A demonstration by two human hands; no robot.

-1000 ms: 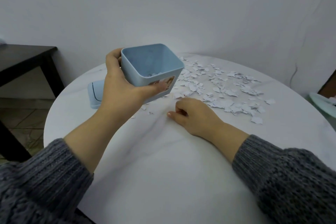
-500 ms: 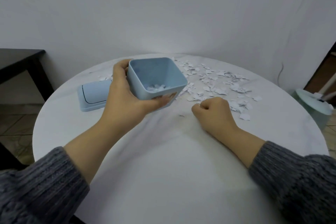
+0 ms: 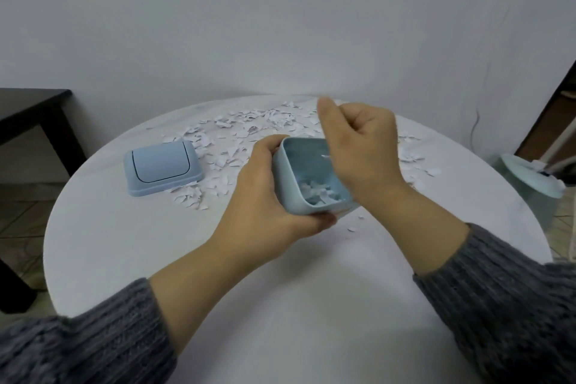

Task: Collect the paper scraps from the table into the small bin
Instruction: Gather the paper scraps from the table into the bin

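Early going: most paper scraps [image 3: 258,121] lie strewn from ten to two o'clock of the small bin [image 3: 290,184], which sits mid-worktop [image 3: 280,305] with a thin layer inside. The left hand [image 3: 265,196] has its fingers clasped round the bin. Above it, the right hand [image 3: 361,146] has its fingers bunched on a few.

the right hand [image 3: 358,146], its raised thumb blurred, hides the far right corner of the small light-blue plastic bin [image 3: 290,181], and its curled fingers conceal whether they hold any white paper scraps [image 3: 274,117]. the left hand [image 3: 258,196] covers the bin's near left wall. the dark wooden side table [image 3: 31,106] is cut off by the left edge.
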